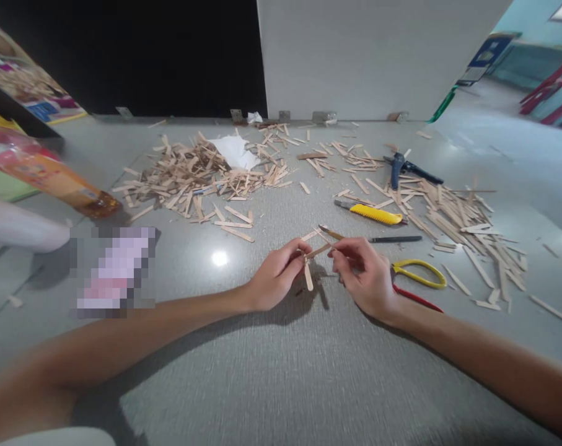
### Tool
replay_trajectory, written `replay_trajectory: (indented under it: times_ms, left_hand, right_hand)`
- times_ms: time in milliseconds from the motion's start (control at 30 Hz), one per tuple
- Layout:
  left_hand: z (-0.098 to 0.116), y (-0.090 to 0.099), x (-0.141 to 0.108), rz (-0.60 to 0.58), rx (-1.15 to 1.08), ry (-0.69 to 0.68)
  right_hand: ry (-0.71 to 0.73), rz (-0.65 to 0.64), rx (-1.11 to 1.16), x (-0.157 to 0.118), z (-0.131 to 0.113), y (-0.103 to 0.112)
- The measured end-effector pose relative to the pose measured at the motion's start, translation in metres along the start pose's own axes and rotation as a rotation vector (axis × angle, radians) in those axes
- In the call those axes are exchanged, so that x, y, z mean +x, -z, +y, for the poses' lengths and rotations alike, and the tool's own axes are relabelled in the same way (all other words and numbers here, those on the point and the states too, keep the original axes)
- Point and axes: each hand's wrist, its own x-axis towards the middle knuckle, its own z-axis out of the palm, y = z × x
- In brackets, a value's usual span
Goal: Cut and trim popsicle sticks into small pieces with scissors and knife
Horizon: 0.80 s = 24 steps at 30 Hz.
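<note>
Near the middle of the grey surface, a small frame of joined wooden sticks (318, 251) is held up between both hands. My left hand (277, 274) pinches its left side with thumb and fingers, and one rounded stick end points down beside the thumb. My right hand (365, 279) has its fingers closed at the frame's right side, around a thin stick tip. Just behind the right hand lies a brush-like tool with a dark handle (396, 239). Yellow-and-red-handled pliers (419, 274) rest partly hidden behind the right wrist.
A yellow cutter (376, 214) and dark-handled clippers (413, 169) lie at the right among scattered sticks (461, 217). A large stick pile (183, 173) with white paper (237, 152) is at the back left. A bottle (71, 186) and a pixelated object (118, 269) are at the left.
</note>
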Motion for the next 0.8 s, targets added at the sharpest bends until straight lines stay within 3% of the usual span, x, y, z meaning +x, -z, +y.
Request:
replay_trajectory:
  times_ms: [567,800]
  left_hand:
    - [-0.005,0.000,-0.002,0.001,-0.009,-0.018]
    - [-0.010,0.001,-0.002,0.012,0.068,-0.112]
  right_hand:
    - [0.224,0.014,0.032,0.002,0.007,0.002]
    - [0.333,0.039,0.060,0.003,0.010,0.000]
